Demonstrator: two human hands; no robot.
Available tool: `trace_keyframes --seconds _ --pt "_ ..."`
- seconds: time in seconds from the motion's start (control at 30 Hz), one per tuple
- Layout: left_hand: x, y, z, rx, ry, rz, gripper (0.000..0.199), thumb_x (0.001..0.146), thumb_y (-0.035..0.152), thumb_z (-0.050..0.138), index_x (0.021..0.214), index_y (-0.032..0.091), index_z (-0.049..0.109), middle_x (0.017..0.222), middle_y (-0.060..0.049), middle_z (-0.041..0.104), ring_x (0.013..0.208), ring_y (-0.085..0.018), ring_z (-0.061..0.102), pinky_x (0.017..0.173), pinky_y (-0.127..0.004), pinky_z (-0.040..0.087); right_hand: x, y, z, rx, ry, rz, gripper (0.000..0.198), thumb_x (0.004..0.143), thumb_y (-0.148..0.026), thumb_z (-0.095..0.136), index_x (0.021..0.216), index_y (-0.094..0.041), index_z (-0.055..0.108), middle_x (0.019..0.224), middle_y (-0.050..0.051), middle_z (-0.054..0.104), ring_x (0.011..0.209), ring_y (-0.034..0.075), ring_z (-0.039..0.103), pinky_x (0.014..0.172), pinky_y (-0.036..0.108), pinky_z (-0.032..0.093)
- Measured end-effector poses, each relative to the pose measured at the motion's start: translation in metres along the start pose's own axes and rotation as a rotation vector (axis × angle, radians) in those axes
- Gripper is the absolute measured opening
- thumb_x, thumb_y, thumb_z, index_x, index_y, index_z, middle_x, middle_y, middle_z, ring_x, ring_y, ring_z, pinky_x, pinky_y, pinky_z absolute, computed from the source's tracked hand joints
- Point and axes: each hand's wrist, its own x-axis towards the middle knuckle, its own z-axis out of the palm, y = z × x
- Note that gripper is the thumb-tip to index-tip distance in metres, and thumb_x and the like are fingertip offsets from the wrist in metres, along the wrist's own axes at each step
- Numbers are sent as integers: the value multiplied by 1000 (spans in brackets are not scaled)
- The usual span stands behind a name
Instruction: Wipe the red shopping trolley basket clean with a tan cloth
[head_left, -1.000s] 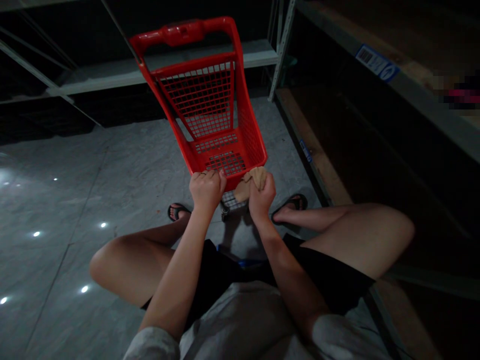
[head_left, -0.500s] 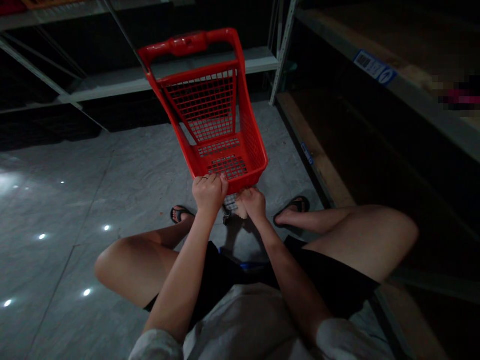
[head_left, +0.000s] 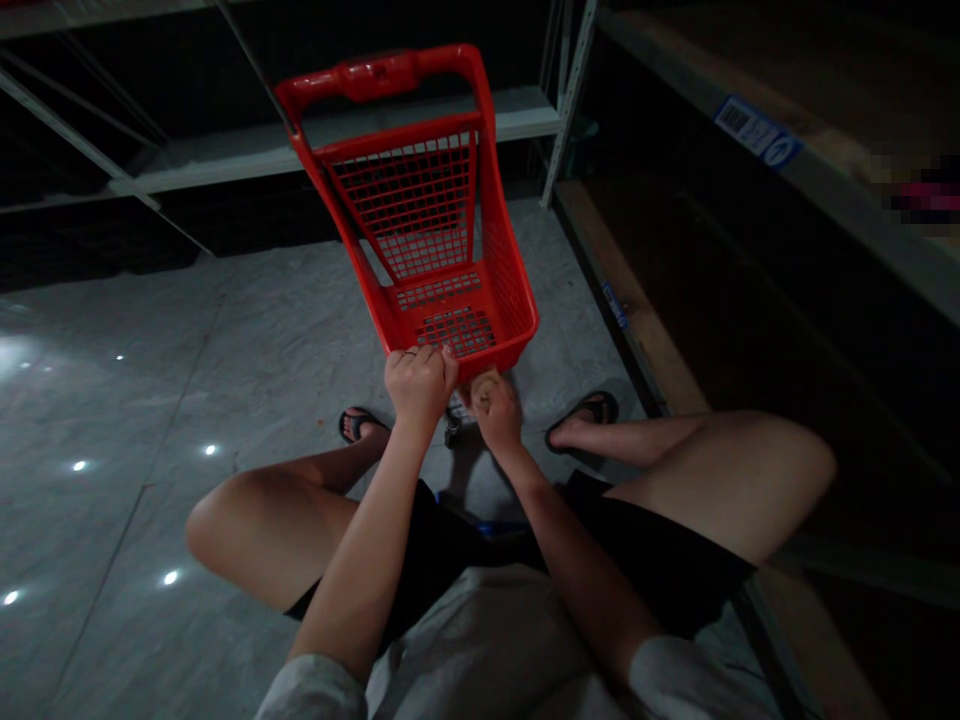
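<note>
A red plastic shopping cart (head_left: 504, 275) stands before me, its lattice basket tilted toward me and its handle on the far side. My left hand (head_left: 421, 385) is closed around the near rim, at the left corner. Just below the rim, to the right, my right hand (head_left: 498, 412) is closed on a crumpled tan cloth (head_left: 486, 392), held close against the front of the cart. Much of the cloth is hidden by the fingers. A caster wheel (head_left: 451, 428) shows beneath the cart, between my wrists.
Dark wooden shelving (head_left: 637, 330) with blue and white labels runs along my right. A white metal rack (head_left: 217, 172) spans the back, behind the cart. My sandalled feet stand on the grey floor (head_left: 277, 340) either side of the cart.
My right hand has turned and shifted slightly left, and the cloth that hung below it now sits bunched at the top of the fist. My left hand keeps its hold on the rim.
</note>
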Motion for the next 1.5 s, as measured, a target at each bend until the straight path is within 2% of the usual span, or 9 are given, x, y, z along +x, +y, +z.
trace_keyframes --seconds 0.1,0.27,0.37,0.47,0.6,0.83,1.03,1.37,1.5 --pt "-1 0 0 -12 7 2 49 105 29 34 76 20 71 80 -11 76 79 -24 67 77 -40 39 -8 13 13 -104 -237 84 13 85 -18 61 77 -22 70 93 10 75 92 23 68 84 33 49" --pt "-3 -3 4 -2 111 55 45 104 27 39 70 20 68 73 -9 74 72 -23 65 73 -40 37 5 -4 -4 -108 -280 108 19 88 -24 59 74 -22 72 82 7 76 75 19 66 70 29 43" --pt "-5 -4 7 -27 188 76 43 103 26 43 67 20 66 69 -9 72 69 -23 64 70 -41 35 17 -28 -28 -95 -214 114 20 88 -30 59 75 -21 70 79 6 73 74 19 64 69 29 43" --pt "-6 -5 10 -42 255 86 41 102 25 46 66 21 64 66 -7 70 66 -21 62 69 -40 34 20 -48 -50 -55 -52 32 13 85 -26 56 80 -21 68 82 6 70 82 21 62 75 31 46" --pt "-5 -5 10 -68 247 84 42 103 26 45 65 21 64 67 -7 70 65 -21 61 68 -40 34 18 -61 -64 -17 155 -94 13 83 -22 53 90 -20 63 91 8 65 94 25 60 88 38 50" --pt "-3 -4 10 -116 174 31 43 103 28 45 67 19 66 68 -10 71 69 -23 63 71 -41 34 10 -60 -47 142 250 -155 29 93 -37 60 116 -20 53 121 12 51 108 23 58 96 41 54" --pt "-4 -4 10 -61 238 66 42 103 27 45 67 20 66 67 -8 70 66 -22 62 69 -41 34 13 -48 -44 241 398 -223 30 94 -20 55 123 -26 53 122 8 56 118 20 57 106 42 50" --pt "-4 -4 10 -107 199 55 42 103 26 44 67 21 65 70 -10 71 69 -23 62 69 -41 32 -9 6 8 190 133 -54 16 89 -17 57 101 -20 66 105 8 65 97 21 65 92 37 56" --pt "-5 -4 10 -103 196 46 42 103 27 44 68 21 65 70 -10 71 69 -24 62 69 -41 32 4 -12 -16 254 347 -61 17 85 -16 59 99 -22 67 104 6 65 99 20 65 94 37 56"
